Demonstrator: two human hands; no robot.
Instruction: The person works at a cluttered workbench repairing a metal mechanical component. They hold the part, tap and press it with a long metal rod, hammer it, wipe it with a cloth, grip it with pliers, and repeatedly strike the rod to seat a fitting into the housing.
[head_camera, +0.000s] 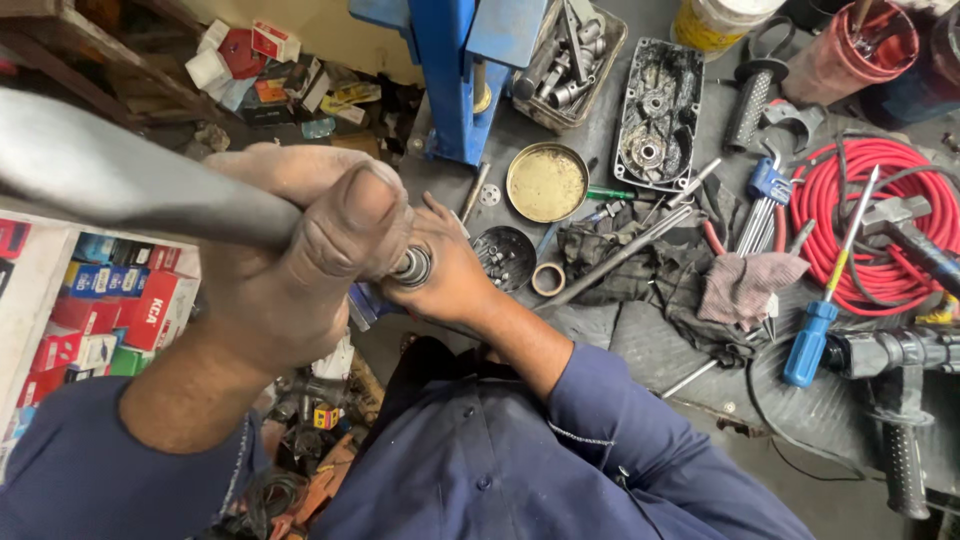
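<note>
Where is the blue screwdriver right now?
The blue screwdriver lies on the right of the bench, its tip over the red hose coil, beside the grey rag.

Soft, even daylight is filling the scene, casting only faint shadows. The grey tube (120, 185) at upper left is blurring out of focus close to the lens. Mild glare is showing on the brass dish (547, 182). Edges are bending slightly outward.

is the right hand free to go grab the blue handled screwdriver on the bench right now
Probably not: the right hand is wrapped around the end of the grey metal tube, though nothing lies over the blue-handled screwdriver.
</note>
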